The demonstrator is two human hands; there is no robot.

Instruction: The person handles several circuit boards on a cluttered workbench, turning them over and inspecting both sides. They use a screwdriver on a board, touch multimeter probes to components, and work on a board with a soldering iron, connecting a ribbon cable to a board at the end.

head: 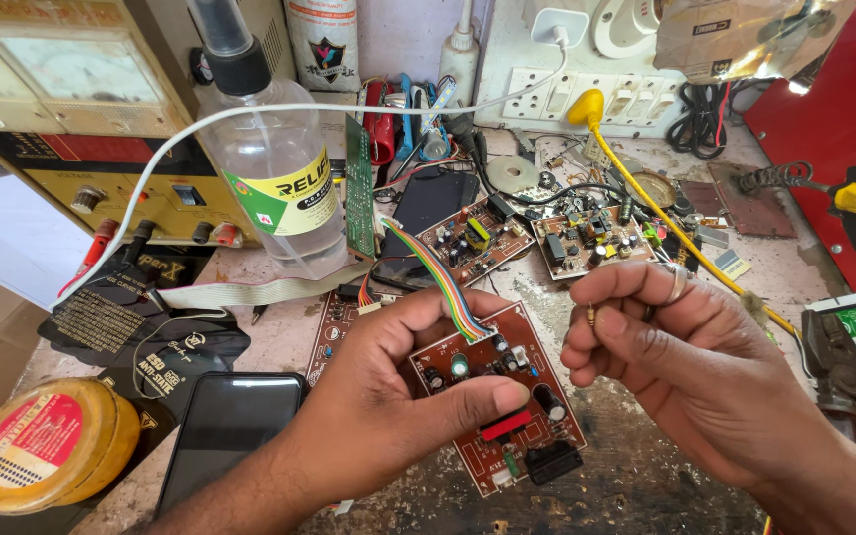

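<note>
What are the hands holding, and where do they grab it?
The left hand holds a red circuit board by its left edge, thumb on top. The right hand pinches a tiny metal part between its fingers.

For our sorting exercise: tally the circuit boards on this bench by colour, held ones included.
Red-brown boards: 4 (one held in the left hand, one under it, two behind)
Green board: 1
Total: 5
</note>
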